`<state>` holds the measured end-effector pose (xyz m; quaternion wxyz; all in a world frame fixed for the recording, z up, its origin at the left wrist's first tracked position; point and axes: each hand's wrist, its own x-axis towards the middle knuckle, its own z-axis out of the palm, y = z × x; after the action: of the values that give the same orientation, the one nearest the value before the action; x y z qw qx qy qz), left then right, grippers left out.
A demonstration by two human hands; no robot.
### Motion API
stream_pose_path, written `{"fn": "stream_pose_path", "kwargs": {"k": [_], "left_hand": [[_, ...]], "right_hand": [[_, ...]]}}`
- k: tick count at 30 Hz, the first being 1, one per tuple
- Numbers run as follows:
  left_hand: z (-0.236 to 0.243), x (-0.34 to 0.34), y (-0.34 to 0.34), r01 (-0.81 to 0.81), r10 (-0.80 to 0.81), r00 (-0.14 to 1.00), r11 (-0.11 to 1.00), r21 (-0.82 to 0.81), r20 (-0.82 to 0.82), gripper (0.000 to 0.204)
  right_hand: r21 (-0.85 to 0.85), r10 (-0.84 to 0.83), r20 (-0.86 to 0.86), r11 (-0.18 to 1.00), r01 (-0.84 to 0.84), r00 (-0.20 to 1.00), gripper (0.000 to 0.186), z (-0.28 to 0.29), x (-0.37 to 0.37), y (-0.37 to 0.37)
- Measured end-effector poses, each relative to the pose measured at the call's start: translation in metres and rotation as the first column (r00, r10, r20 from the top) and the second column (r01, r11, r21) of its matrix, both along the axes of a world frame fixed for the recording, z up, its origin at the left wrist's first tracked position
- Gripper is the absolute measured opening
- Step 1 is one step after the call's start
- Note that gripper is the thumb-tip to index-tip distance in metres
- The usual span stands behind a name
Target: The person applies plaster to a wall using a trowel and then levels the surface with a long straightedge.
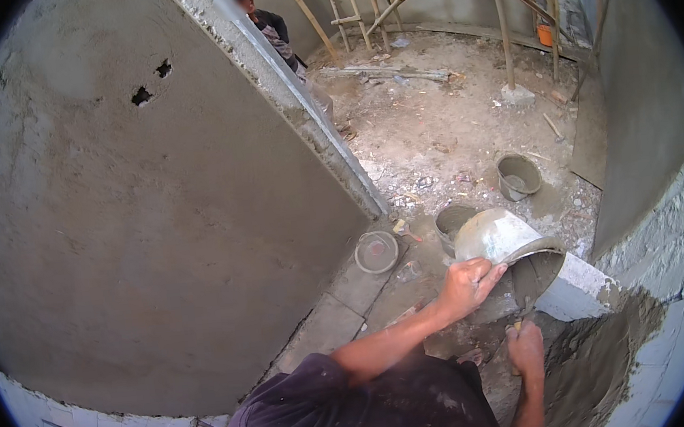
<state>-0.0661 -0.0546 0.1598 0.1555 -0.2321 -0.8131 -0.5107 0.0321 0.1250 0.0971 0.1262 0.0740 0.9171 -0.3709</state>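
My left hand [469, 285] is closed on the rim of a white bucket [497, 236], which lies tipped with its mouth toward me. Grey wet mortar coats the inside of the bucket. Lower down, my right hand [525, 349] grips the handle of a trowel [527, 306], its metal end at the bucket's mouth; mortar hides part of the blade. Beside my right hand, fresh mortar [599, 358] covers part of the pale block wall [675, 253].
Behind the tipped bucket stand a dark bucket [450, 222] and another bucket [519, 177] holding mortar. A round lidded tub [376, 252] and a brush [405, 229] lie left. A plastered wall [156, 230] fills the left. Wooden poles [500, 29] and another person [274, 36] are farther back.
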Motion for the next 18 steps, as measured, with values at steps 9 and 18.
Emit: {"fn": "stream_pose_path", "kwargs": {"k": [9,18], "left_hand": [[0.048,0.023,0.029,0.176,-0.175,0.983,0.984,0.010,-0.063,0.025],[0.046,-0.002,-0.029,0.220,-0.220,0.975,0.956,0.197,-0.019,0.040]], "right_hand": [[-0.629,0.243,0.345,0.777,0.031,0.907,0.020,0.020,0.009,0.017],[-0.810,0.273,0.357,0.566,0.151,0.893,0.023,0.051,0.015,-0.039]]}}
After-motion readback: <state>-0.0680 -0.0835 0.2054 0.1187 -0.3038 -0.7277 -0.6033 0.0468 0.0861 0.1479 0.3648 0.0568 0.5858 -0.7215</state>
